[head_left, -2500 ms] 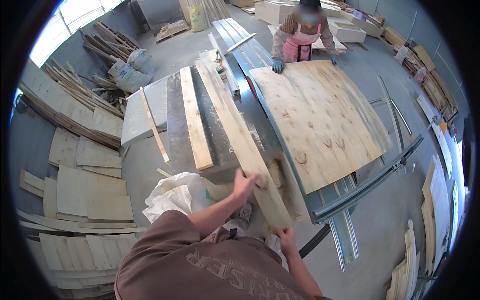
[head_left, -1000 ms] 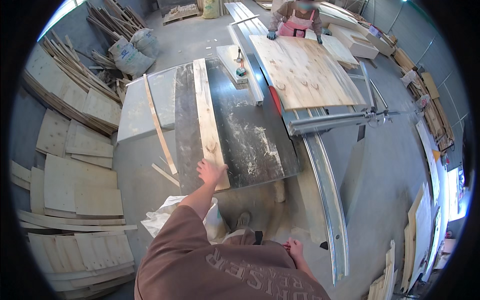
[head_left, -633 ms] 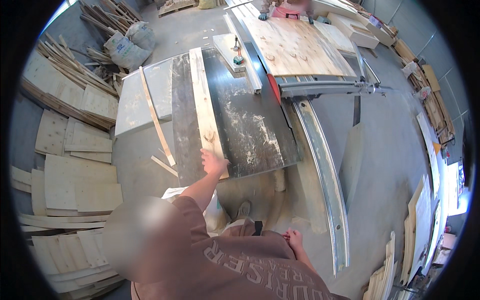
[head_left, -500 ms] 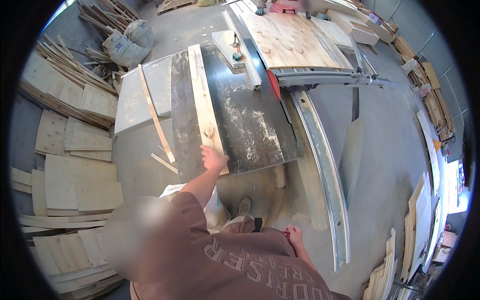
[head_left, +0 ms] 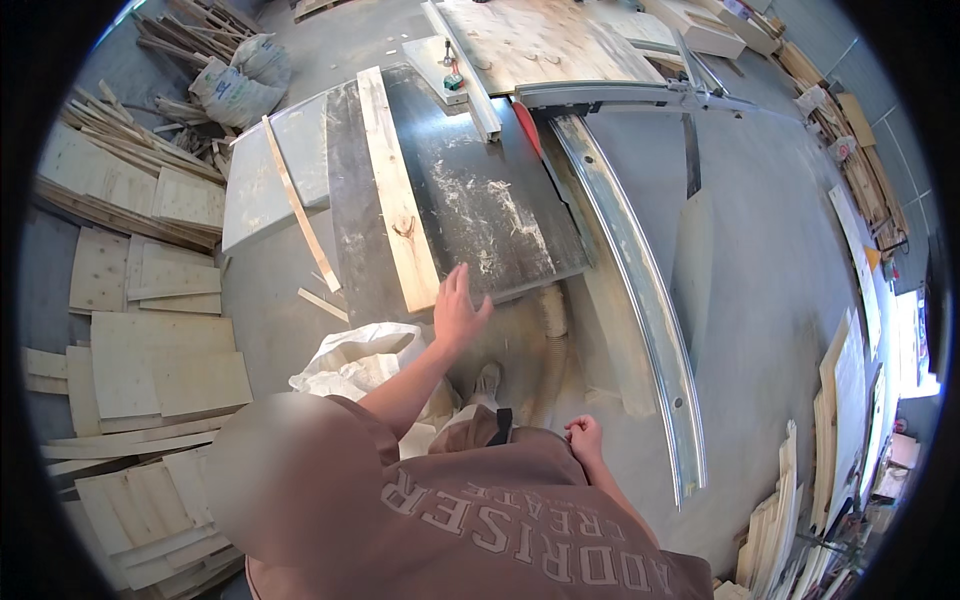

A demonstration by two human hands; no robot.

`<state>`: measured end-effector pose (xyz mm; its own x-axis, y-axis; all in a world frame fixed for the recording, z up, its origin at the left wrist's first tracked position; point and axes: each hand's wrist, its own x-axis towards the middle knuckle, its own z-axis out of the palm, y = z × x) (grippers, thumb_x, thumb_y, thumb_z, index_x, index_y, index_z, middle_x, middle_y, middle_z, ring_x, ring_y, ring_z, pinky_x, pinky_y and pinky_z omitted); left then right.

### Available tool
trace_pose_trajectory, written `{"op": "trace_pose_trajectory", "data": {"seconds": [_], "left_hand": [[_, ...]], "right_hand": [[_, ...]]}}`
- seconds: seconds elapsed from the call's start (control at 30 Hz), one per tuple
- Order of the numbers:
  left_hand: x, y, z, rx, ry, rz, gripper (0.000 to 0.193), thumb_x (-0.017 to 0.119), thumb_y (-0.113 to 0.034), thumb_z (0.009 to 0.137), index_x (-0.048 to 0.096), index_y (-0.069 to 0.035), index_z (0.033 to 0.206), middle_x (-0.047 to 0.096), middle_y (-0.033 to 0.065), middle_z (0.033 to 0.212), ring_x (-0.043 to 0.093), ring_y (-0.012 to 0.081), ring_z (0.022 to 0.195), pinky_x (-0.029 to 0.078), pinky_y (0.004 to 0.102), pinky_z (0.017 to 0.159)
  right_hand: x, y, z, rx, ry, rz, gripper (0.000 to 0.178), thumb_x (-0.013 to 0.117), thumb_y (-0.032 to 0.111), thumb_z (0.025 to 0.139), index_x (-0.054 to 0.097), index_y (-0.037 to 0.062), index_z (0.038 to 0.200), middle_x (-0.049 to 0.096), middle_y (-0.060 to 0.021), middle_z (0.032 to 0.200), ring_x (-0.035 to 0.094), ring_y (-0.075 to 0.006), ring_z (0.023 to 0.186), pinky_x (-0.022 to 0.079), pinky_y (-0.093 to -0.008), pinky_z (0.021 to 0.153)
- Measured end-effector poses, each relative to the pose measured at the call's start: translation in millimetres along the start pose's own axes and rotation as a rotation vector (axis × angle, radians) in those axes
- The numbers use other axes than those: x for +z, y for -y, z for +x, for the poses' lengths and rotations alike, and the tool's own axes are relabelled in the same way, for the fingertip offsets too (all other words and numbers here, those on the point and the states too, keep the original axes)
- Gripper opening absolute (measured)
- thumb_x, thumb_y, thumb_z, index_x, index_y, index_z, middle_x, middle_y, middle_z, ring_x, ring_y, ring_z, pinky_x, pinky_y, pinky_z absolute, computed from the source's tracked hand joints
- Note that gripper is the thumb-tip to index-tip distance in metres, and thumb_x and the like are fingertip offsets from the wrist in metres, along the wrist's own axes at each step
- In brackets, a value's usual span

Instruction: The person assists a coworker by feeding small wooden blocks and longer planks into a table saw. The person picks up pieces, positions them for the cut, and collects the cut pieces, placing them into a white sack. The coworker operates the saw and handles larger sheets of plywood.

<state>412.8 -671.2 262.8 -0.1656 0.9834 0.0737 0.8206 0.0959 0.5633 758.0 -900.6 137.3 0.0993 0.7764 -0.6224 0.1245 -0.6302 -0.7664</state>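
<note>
My left hand is open, fingers spread, at the near edge of a dark sawdust-strewn saw table. It holds nothing and is just right of the near end of a long pale wooden board. That board lies lengthwise on the table, with a dark knot toward its near end. By my body, my right hand hangs low with its fingers curled in, and nothing shows in it. A red blade guard stands at the table's far right, beside a metal fence.
A thin wooden strip lies left of the board. A white sack stands below the table beside a hose. A sliding rail runs along the right. Stacked plywood pieces line the left; a large plywood sheet lies beyond.
My left hand has let go of the board's near end and moved right, its fingers now spread. The board stays on the table. My view has shifted, and the right hand remains low.
</note>
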Motion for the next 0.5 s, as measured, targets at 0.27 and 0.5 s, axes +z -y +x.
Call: {"op": "trace_pose_trajectory", "data": {"seconds": [0.27, 0.5], "left_hand": [[-9.2, -61.6, -70.9, 0.065, 0.452, 0.220, 0.026, 0.071, -0.019, 0.088, 0.069, -0.002, 0.107, 0.067, 0.0147, 0.121, 0.061, 0.0366, 0.114, 0.051, 0.0473, 0.090], [6.6, -116.7, -128.2, 0.181, 0.401, 0.325, 0.067, 0.069, -0.024, 0.088, 0.044, -0.003, 0.146, 0.057, 0.0182, 0.138, 0.057, 0.0374, 0.124, 0.049, 0.0479, 0.099]], "right_hand": [[-3.5, 56.6, -32.3, -0.311, -0.010, -0.302, 0.008, 0.053, -0.002, 0.095, 0.059, 0.0013, 0.099, 0.066, -0.0133, 0.083, 0.062, -0.0227, 0.071, 0.049, -0.0362, 0.065], [38.5, 254.5, -127.5, -1.194, 0.123, -0.382, 0.021, 0.063, 0.017, 0.096, 0.066, 0.0034, 0.111, 0.068, -0.0164, 0.126, 0.063, -0.0396, 0.115, 0.047, -0.0512, 0.102]]}}
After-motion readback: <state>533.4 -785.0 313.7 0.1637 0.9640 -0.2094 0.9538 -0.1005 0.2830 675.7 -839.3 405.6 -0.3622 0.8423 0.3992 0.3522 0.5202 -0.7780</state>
